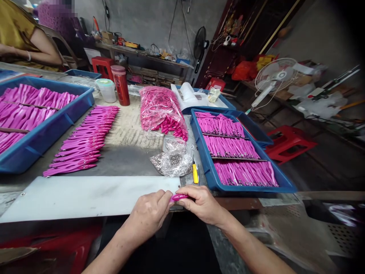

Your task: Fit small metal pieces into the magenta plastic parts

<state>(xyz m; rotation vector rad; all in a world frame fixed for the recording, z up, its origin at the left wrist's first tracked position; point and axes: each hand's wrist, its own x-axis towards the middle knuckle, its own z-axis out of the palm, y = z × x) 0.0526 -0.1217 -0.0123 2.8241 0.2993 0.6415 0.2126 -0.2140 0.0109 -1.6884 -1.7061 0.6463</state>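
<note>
Just over the front edge of the table, my left hand (152,209) and my right hand (201,203) meet at a small glossy magenta plastic piece (179,197). The left fingers are closed around one end, which they hide. At the other end, my right thumb and fingertips pinch it. Under and left of my hands lies a pale flat board (85,198). Beyond it, a slanting row of long pink plastic handles with darker magenta tips (82,140) is laid out side by side. A yellow-handled screwdriver (195,173) lies behind my right hand.
A blue tray (208,171) of pink pieces stands right, another blue tray (57,133) left. Between them are a bag of magenta parts (161,108) and a clear bag with small metal bits (175,161). A red tumbler (121,87) stands behind. A person (31,38) sits far left.
</note>
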